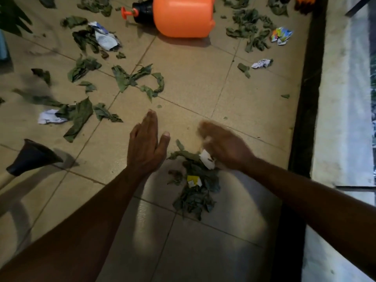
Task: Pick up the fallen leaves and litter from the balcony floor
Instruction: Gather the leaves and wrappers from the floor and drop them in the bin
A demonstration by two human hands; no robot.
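Where limp leaves [195, 192] lie heaped, glossy tiles [193, 251]

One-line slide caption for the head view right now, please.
The left hand and right hand flank a pile of leaves and paper scraps on the tiled floor; an orange sprayer lies beyond.

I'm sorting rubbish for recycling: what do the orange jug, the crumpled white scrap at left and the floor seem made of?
Orange jug: likely plastic, smooth and evenly coloured, with moulded rounded edges. Crumpled white scrap: seemingly paper, thin with sharp creases. Floor: beige tiles, probably ceramic, with grout lines and a slight sheen.
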